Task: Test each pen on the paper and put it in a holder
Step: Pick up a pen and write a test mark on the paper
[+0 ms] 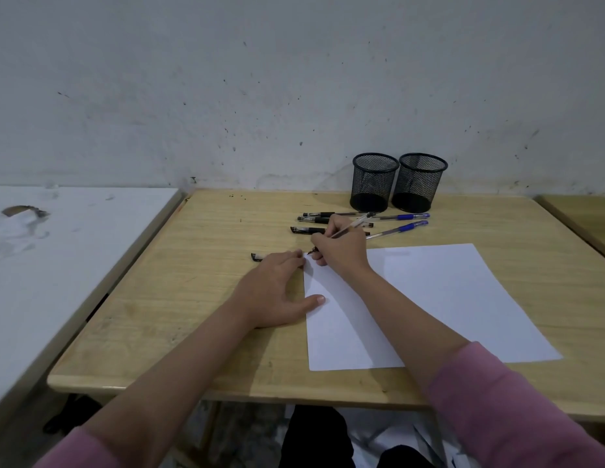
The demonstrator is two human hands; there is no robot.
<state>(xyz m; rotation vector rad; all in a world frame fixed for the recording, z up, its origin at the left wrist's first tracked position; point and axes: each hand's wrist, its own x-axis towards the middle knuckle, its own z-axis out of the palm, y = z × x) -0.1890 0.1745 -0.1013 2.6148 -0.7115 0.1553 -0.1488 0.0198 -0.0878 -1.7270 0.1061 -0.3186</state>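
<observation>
At the paper's (429, 298) far-left corner, right hand (341, 251) pinches pen (348, 228), left hand (277, 288) flat-fingered; sheet may slide if unpinned.

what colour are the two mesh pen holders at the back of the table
Black, both of them: the left holder and the right holder, seen clearly in the head view.

No readable text, labels or numbers anywhere.
</observation>
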